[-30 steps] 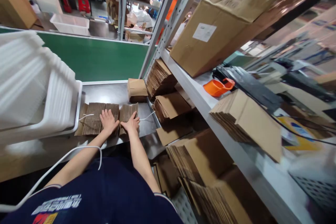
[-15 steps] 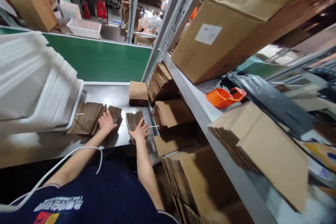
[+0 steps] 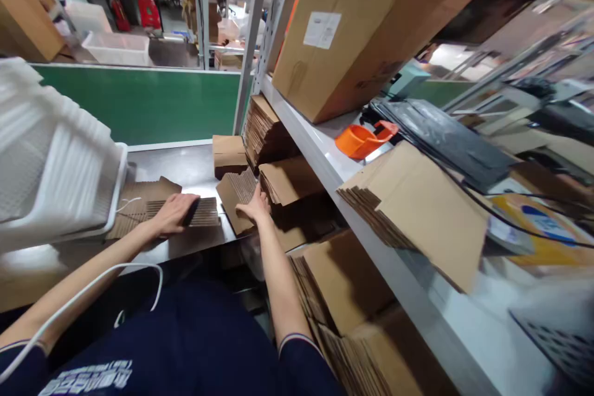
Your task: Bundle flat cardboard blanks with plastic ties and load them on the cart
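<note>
Two bundles of flat corrugated cardboard lie on the dark worktable [image 3: 185, 167]. My left hand [image 3: 172, 213] rests on the left bundle [image 3: 204, 213], fingers curled over its top edge. My right hand [image 3: 256, 205] grips the right bundle [image 3: 236, 193], which is lifted and tilted on edge close to the shelf stacks. A thin white strap [image 3: 126, 203] runs under the left bundle.
A white plastic tray stack [image 3: 51, 154] stands at the left. A small folded carton [image 3: 227, 154] sits behind the bundles. A grey metal shelf [image 3: 325, 164] on the right carries flat cartons, a big box [image 3: 334, 43] and an orange tape dispenser [image 3: 362, 139]. More flat cartons [image 3: 343, 297] stand below.
The bundles have been drawn apart. My right hand lifted the right bundle and moved it right toward the shelf stacks. My left hand slid along the left bundle and curled over it.
</note>
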Demonstrator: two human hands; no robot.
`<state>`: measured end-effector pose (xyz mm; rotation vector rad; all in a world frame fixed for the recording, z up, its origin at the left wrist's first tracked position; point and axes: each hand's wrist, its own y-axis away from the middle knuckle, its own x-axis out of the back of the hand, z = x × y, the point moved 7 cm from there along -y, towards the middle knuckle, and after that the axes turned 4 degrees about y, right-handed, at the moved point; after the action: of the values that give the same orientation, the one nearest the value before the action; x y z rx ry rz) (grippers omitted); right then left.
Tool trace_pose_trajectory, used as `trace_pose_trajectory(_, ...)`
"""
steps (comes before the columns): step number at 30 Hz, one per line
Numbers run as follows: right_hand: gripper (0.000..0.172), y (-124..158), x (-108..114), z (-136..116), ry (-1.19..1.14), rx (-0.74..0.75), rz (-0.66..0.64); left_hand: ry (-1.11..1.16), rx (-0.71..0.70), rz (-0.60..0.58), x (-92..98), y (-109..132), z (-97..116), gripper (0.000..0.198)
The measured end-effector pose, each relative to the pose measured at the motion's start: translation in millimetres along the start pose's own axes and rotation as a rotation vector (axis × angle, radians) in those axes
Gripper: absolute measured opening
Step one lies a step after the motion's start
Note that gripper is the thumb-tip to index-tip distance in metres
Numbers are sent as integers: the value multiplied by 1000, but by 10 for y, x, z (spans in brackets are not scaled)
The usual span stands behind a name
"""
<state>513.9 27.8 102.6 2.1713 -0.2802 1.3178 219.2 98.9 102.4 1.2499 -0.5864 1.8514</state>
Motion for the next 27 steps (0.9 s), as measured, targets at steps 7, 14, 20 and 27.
trace_pose_trajectory(7, 143, -39, -72, -590, 231, 338, 39, -8, -494, -228, -602, -157, 615, 97)
trace_pose_trajectory(14, 131, -222, -759, -551, 242, 449, -179, -180, -401, -139, -1055, -195, 267, 91)
trace_pose_trajectory(20, 134, -328, -761, -429, 136, 422, -205, -178, -243, -178, -886, -407, 282, 126)
trace_pose_trajectory(27, 104, -640, -624, -230, -14, 314, -179, 31, 461, 280, -755, 124, 23, 101)
